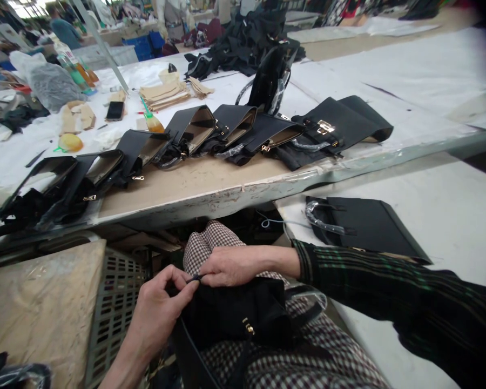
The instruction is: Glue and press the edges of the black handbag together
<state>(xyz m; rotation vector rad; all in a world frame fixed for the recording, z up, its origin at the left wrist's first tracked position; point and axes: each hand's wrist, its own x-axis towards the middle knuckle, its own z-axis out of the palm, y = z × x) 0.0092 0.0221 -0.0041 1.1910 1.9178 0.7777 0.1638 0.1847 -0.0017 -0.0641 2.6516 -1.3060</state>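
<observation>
Across my lap, on checked cloth (pixel 214 240), lies a black handbag (pixel 235 313) with a small gold clasp (pixel 248 326). My left hand (pixel 164 294) pinches the bag's upper left edge between thumb and forefinger. Right beside it, my right hand (pixel 230 266) is closed on the same edge, its fingertips nearly meeting the left thumb. A plastic-wrapped handle (pixel 314 300) sticks out at the bag's right side, and a dark strap hangs below my left hand. The far side of the bag is hidden by my right hand and forearm.
Several unfinished black bags (pixel 190 129) stand in a row along the worktable edge (pixel 210 202). Another black bag (pixel 372 224) lies on the white surface at right. At left is a plastic crate (pixel 117 308) beside a brown board (pixel 44 302). A phone (pixel 115 111) lies farther back.
</observation>
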